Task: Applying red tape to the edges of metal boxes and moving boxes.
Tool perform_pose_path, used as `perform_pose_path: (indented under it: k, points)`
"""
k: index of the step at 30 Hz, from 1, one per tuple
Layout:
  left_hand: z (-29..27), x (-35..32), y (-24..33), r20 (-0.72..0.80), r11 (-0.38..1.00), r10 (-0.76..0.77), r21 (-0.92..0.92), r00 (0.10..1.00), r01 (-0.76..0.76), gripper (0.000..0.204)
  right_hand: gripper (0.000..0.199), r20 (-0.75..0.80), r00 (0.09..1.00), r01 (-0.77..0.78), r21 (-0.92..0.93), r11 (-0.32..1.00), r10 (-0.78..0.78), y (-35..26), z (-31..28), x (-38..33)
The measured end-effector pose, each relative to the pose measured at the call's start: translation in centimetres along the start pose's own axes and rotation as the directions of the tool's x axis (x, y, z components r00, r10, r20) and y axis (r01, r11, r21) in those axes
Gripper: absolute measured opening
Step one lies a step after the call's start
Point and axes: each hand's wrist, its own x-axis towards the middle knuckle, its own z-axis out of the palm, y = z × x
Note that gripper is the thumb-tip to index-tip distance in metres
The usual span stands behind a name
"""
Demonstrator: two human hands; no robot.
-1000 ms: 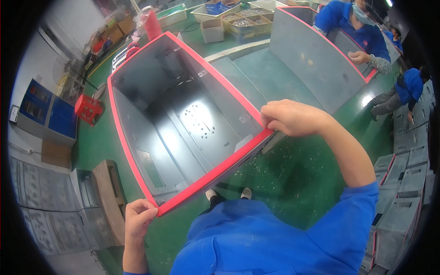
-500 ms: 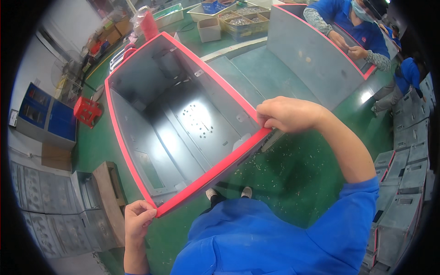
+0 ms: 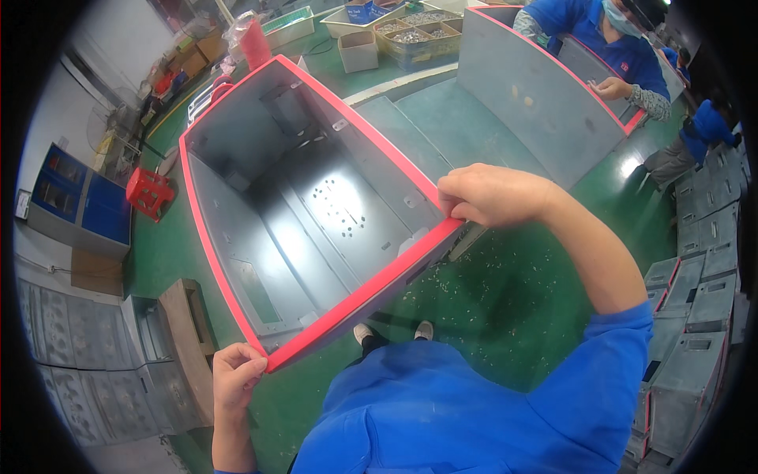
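The box (image 3: 308,265) stands open side up before the person (image 3: 442,403), red strip (image 3: 363,295) along its rim. The left hand (image 3: 237,376) pinches the strip at the near left corner, thumb against forefinger. The right hand (image 3: 499,194), fingers curled, pinches the strip at the near right corner. A stool (image 3: 148,194) stands left of the box.

My one fisheye view looks down and outward from my head, over my blue shirt (image 3: 450,399), near my left hand (image 3: 239,375) and right hand (image 3: 491,195), with green floor (image 3: 513,316) beyond.
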Motion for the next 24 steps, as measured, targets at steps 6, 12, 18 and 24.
perform_pose_path:
  k: [6,12,18,24]
  points:
    - [0.2,-0.1,-0.1,-0.012,1.000,0.006,-0.023,1.000,-0.006,0.007,0.011,-0.332,0.943,0.047,0.091,0.995,-0.015,1.6,1.8,-0.7]
    - [0.5,0.0,-0.1,-0.023,0.999,0.032,0.013,0.999,-0.032,0.009,0.018,-0.289,0.902,0.027,0.779,0.626,0.321,2.5,5.1,-2.0]
    - [0.7,-0.2,0.1,-0.034,0.999,0.024,0.030,0.999,-0.023,0.009,0.020,-0.306,0.888,0.139,0.890,0.434,0.344,2.2,7.0,-1.5]
    - [0.7,-0.1,0.0,-0.022,0.999,0.031,-0.019,0.999,-0.032,0.009,0.019,-0.202,0.918,0.118,0.961,0.252,0.341,2.6,7.0,-1.4]
